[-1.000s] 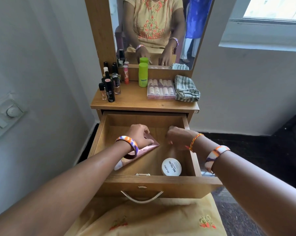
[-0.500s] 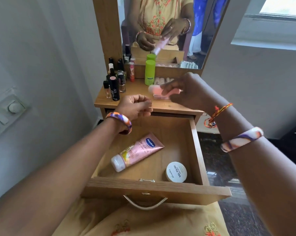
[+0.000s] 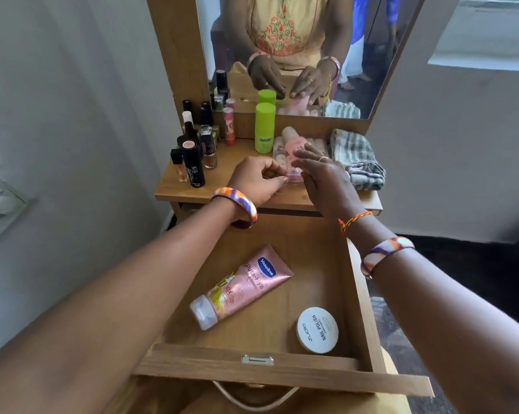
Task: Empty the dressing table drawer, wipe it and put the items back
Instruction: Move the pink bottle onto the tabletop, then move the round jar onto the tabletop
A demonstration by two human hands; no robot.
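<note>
Emptying step: right hand (image 3: pixel 321 177), fingers straight, sets pink bottle (image 3: pixel 294 144) on desk (image 3: pixel 174 189); left hand (image 3: pixel 256 179) curled, contents unclear. Next likely: lift tube (image 3: pixel 240 286) from drawer (image 3: pixel 282 373).

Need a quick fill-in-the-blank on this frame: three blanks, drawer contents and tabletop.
1. The pink Vaseline tube lies inside the open ____.
2. The lid of the round white tub near the drawer's front right corner reads "NAIL ____".
3. The tall bottle standing in front of the mirror has a ____ cap.

Missing words: drawer; POLISH; green
</note>
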